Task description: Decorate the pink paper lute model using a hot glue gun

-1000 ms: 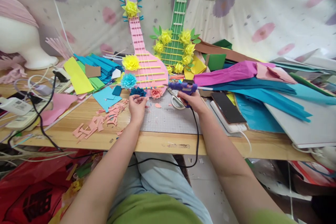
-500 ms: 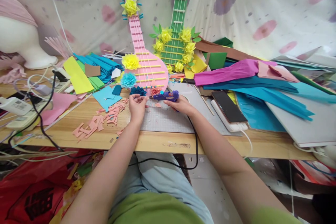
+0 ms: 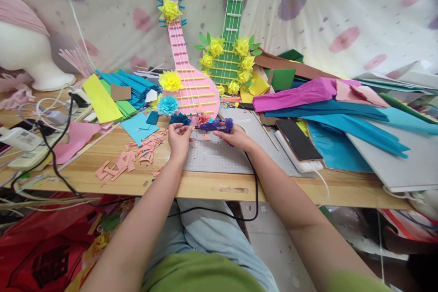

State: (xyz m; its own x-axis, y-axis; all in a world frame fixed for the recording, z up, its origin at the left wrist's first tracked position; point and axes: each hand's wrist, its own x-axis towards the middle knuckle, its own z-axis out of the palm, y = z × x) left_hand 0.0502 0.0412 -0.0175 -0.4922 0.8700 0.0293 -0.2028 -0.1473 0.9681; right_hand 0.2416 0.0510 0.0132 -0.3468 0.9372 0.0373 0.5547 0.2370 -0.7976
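Observation:
My right hand (image 3: 236, 134) is wrapped round a purple hot glue gun (image 3: 216, 125), its nozzle pointing left toward my other hand. My left hand (image 3: 180, 138) is closed in a pinch close to the nozzle; whatever lies between its fingertips is too small to make out. Just beyond the left fingers is a dark blue paper flower (image 3: 180, 119), and a coral paper flower (image 3: 203, 118) shows behind the glue gun. Both lie at the lower end of a pink paper lute (image 3: 201, 83), which also bears a light blue flower (image 3: 167, 105) and yellow flowers (image 3: 170, 80).
A green paper instrument (image 3: 227, 61) stands behind. Coral scraps (image 3: 128, 159) and blue paper (image 3: 139, 127) lie left of the grey cutting mat (image 3: 219, 157). A phone (image 3: 299, 139) on a white power bank and folded crepe paper (image 3: 297, 93) lie right. The black cord (image 3: 256, 182) hangs over the edge.

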